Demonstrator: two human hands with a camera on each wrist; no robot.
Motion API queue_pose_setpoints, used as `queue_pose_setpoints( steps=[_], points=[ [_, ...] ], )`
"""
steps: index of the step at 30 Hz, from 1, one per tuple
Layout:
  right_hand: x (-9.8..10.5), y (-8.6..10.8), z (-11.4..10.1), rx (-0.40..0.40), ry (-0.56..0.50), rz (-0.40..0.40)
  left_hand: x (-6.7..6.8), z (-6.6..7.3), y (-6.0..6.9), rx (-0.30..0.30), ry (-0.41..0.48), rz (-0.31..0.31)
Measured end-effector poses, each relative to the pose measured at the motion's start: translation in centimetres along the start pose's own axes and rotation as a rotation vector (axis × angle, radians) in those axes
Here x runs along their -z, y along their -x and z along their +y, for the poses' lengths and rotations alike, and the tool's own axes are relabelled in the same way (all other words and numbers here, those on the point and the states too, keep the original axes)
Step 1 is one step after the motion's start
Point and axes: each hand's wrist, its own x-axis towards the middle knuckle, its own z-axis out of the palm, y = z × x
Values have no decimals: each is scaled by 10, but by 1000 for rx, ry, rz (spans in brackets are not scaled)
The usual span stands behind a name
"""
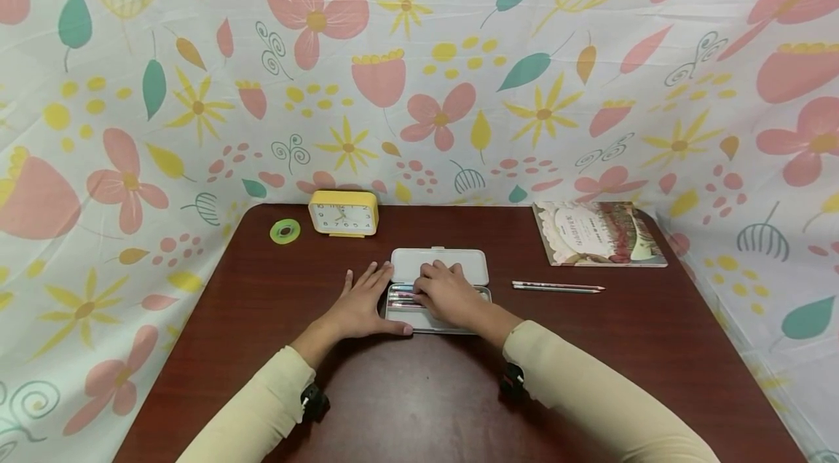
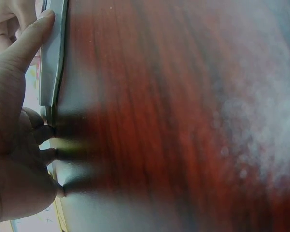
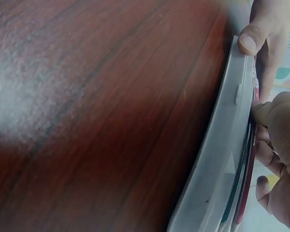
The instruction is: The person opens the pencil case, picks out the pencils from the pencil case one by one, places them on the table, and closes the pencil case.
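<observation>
A white-grey pencil case [image 1: 432, 330] lies open on the table, its lid [image 1: 440, 257] folded back behind it. Several pencils [image 1: 401, 298] lie inside, and a red one [image 3: 245, 186] shows along the rim in the right wrist view. My left hand [image 1: 363, 306] rests at the case's left end, fingers spread and thumb touching the front edge. Over the tray, my right hand [image 1: 450, 295] has its fingers curled down among the pencils and pinches one; the fingertips are partly hidden. The left thumb [image 2: 47, 18] also lies on the case in the left wrist view.
Two pencils [image 1: 557, 287] lie right of the case. A book [image 1: 599, 234] is at the back right. A yellow clock [image 1: 344, 214] stands at the back left beside a green roll of tape [image 1: 285, 231]. Patterned cloth [image 1: 419, 84] hangs behind the brown table [image 1: 419, 405].
</observation>
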Motion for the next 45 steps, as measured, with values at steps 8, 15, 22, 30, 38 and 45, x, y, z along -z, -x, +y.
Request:
queue_pose_setpoints(
  steps=[8, 15, 22, 30, 38, 45],
  points=[
    [6, 2, 1, 19, 19, 71, 1, 1, 0, -1, 2, -1],
    [10, 10, 11, 43, 41, 141, 0, 0, 1, -6, 5, 3],
    [15, 23, 29, 15, 42, 156, 0, 0, 1, -6, 12, -1],
    [21, 40, 49, -20, 40, 196, -1, -1, 0, -9, 23, 6],
    [22, 59, 75, -64, 37, 221, 1, 1, 2, 3, 9, -12],
    [24, 81, 97, -76, 78, 256, 2, 2, 2, -1, 10, -9]
  ],
)
